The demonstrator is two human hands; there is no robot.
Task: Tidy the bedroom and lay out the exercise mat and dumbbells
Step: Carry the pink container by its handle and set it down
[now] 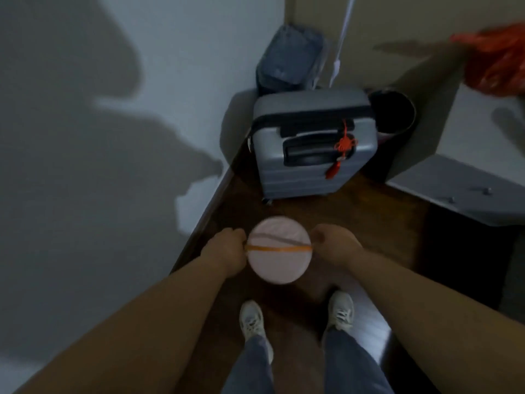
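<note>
Dim room. A white wall (85, 137) with shadows stands left of the hands; dark wood floor (355, 237) lies below them; ahead stands a grey suitcase (312, 149) in the corner.

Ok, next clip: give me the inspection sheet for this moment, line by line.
Surface: dark wooden floor, person standing on it in pale sneakers.
Job's things: rolled pink exercise mat seen end-on, orange strap across it; no dumbbells seen.
Clutter: grey suitcase with red tassel, dark bin, grey bag, red bag.
Hands: left hand and right hand grip the mat's sides.
Cables: white cord, blurred.
Surroundings: white wall, grey cabinet.
</note>
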